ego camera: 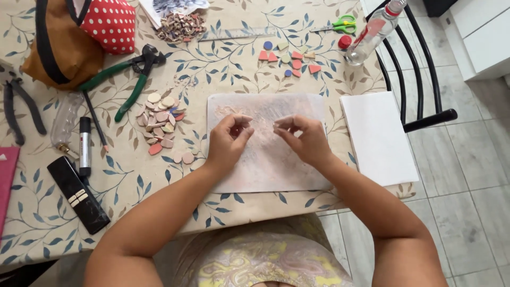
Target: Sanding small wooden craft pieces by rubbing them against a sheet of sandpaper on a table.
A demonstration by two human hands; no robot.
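A whitish board [271, 170] smeared with pinkish paste lies in front of me on the leaf-patterned tablecloth [234, 64]. Both hands hover over its upper half. My left hand [227, 144] has its fingertips pinched together, and a small pale piece seems to sit between them. My right hand [305, 139] mirrors it, fingers pinched near the left fingertips; whether it holds a piece I cannot tell. A heap of pink and cream tile pieces [161, 121] lies just left of the board.
Green-handled nippers [133, 74], a marker [84, 146], a black flat case [78, 194] and dark pliers [18, 109] lie at left. A white sheet [378, 138], clear bottle [372, 32], green scissors [337, 25], more tile pieces [289, 57] and a black chair [419, 95] are at right.
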